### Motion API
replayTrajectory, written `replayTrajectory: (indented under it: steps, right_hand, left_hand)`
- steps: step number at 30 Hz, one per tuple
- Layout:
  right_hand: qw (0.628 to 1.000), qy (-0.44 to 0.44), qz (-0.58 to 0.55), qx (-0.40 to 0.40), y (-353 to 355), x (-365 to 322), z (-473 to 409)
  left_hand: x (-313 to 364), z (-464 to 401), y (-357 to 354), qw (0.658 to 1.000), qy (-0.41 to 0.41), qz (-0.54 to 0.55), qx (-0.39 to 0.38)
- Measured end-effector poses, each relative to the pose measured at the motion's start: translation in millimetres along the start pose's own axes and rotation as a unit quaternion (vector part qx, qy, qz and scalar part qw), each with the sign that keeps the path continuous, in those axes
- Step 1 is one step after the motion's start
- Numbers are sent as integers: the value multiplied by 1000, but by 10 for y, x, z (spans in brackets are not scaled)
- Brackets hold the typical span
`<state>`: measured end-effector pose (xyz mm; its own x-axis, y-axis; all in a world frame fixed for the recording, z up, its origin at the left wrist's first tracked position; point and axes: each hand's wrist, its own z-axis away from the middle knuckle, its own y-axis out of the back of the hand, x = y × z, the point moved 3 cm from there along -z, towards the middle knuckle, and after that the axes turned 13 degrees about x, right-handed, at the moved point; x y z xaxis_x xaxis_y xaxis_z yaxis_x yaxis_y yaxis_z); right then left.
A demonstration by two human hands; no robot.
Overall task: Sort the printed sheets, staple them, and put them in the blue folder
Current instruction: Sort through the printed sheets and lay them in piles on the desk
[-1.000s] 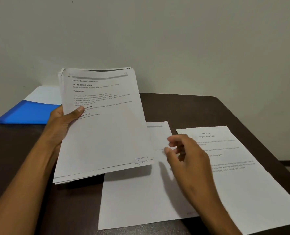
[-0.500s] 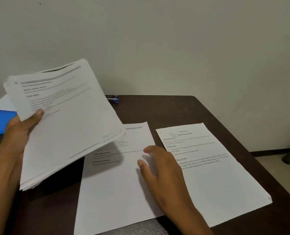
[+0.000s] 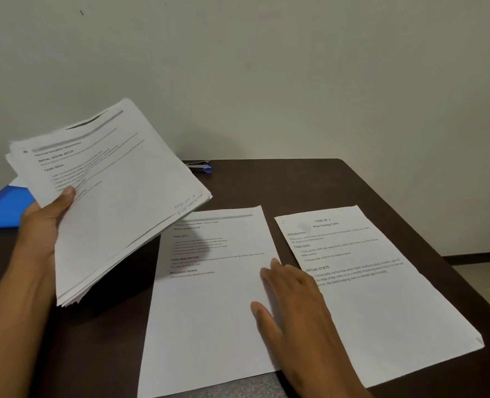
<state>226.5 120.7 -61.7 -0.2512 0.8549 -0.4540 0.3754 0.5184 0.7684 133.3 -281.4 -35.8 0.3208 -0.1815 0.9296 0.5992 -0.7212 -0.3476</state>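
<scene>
Gripping fanned stack of white printed sheets [image 3: 117,202] above dark desk [image 3: 309,185], left hand [image 3: 44,225] risks slippage; right hand [image 3: 292,305], flat, uncurled, may skew white sorted sheet [image 3: 209,297]; blue plastic folder [image 3: 2,208] far left.

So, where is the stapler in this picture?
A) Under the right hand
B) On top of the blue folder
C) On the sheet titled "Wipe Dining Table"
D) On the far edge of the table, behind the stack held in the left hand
D: the stapler lies at the far edge of the table, partly hidden by the stack of sheets that the left hand holds.
</scene>
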Motion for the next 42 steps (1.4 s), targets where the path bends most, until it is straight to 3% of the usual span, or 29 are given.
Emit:
replayTrajectory:
  steps: [4,12,16,20,24,31,35,39,42]
  right_hand:
    - [999,12,24,-34,57,61,135]
    - [996,32,76,32,200,163,297]
    - [997,13,67,-23,178,83,235]
    - [998,-33,40,-32,208,82,253]
    - [996,-66,-29,48,339,-105,199]
    - [990,1,-142,9,50,-1190,160]
    - [981,-36,-183,-61,-218,-1609,231]
    - [963,-88,-250,-42,-250,-1678,177]
    - [975,-80,-206,-19,-178,-1568,128]
  left_hand:
    - [16,0,-10,1000,16,9,23]
    - [119,46,-135,999,14,17,43]
    - [221,173,-210,999,19,22,17]
    - [338,199,-3,1000,16,11,6]
    - [570,244,460,1000,11,-25,8]
    - [717,296,1287,996,27,-88,-13]
    - [609,378,1338,993,61,-84,-47]
    - [539,453,1230,989,90,-85,-80]
    - [516,519,1203,989,93,-94,-71]
